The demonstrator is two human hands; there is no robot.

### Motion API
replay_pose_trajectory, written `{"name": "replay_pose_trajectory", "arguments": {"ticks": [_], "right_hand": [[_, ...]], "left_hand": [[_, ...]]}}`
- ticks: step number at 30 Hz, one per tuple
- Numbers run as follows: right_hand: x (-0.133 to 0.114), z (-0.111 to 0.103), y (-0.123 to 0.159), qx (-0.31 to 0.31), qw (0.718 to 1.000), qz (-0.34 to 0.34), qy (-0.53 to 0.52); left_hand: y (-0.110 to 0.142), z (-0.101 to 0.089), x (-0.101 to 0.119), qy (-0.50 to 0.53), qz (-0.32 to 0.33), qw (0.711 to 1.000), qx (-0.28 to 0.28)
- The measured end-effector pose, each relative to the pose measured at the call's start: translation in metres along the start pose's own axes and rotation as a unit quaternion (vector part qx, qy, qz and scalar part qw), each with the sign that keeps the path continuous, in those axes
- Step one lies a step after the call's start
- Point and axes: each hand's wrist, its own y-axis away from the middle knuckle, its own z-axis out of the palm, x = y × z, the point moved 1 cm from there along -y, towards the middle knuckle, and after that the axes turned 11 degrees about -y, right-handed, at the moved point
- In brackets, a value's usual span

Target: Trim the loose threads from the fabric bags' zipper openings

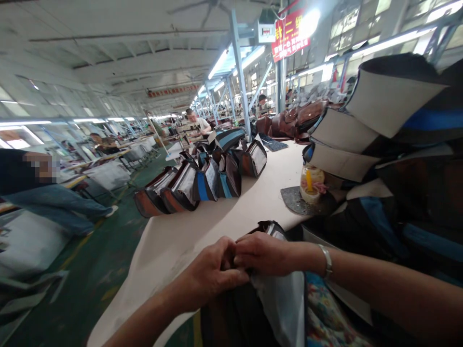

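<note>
While the left hand (213,270) and right hand (262,253) pinch the dark bag (238,318), a nearby jar (311,185) shows pale contents.

The pale table (173,241) bears a row of open bags (193,185); a dark mat (292,200).

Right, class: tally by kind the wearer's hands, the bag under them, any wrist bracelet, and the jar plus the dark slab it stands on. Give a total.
Hands: 2, left hand and right hand
Bag under the hands: 1
Bracelet: 1
Jar: 1
Dark slab: 1
Total: 6
</note>
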Motion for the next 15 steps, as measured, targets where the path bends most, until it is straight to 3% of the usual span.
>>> {"name": "replay_pose_trajectory", "arguments": {"ticks": [3, 8, 11, 13, 15], "right_hand": [[0.031, -0.022, 0.011, -0.097, 0.987, 0.061, 0.116], [0.075, -0.062, 0.032, -0.131, 0.961, 0.152, 0.188], [0.064, -0.071, 0.038, -0.148, 0.952, 0.172, 0.207], [0.041, -0.07, 0.038, -0.156, 0.952, 0.168, 0.205], [0.013, -0.063, 0.032, -0.163, 0.956, 0.152, 0.193]], "left_hand": [[0.0, 0.006, -0.013, 0.038, 0.0, 0.997, -0.071], [0.002, -0.01, -0.026, 0.018, -0.004, 0.996, -0.087], [-0.002, -0.039, -0.042, -0.05, -0.008, 0.997, -0.064], [-0.007, -0.056, -0.051, -0.124, -0.033, 0.991, -0.05], [-0.013, -0.061, -0.051, -0.209, -0.052, 0.976, -0.005]]}}
